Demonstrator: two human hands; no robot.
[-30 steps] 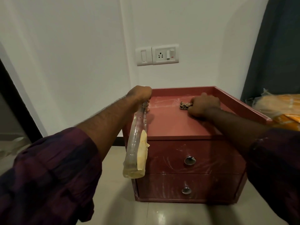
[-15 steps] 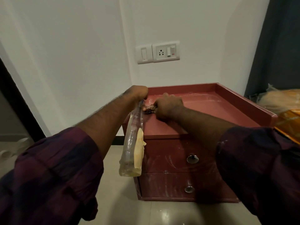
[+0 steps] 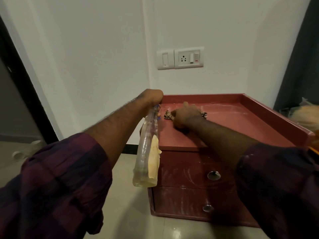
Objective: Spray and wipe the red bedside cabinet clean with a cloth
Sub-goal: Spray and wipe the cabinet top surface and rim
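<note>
Grip check: left hand fingers curled round spray bottle neck. Body hanging below them, off red cabinet left edge, presumably clear of wiping path. Right hand fingers bunched over cloth, pressing it onto cabinet top; cloth ends protruding either side.

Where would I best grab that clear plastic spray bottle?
Probably round the middle of the clear plastic spray bottle, from the side away from the red bedside cabinet: it hangs base-down beside it, and the left hand grips its neck.
</note>
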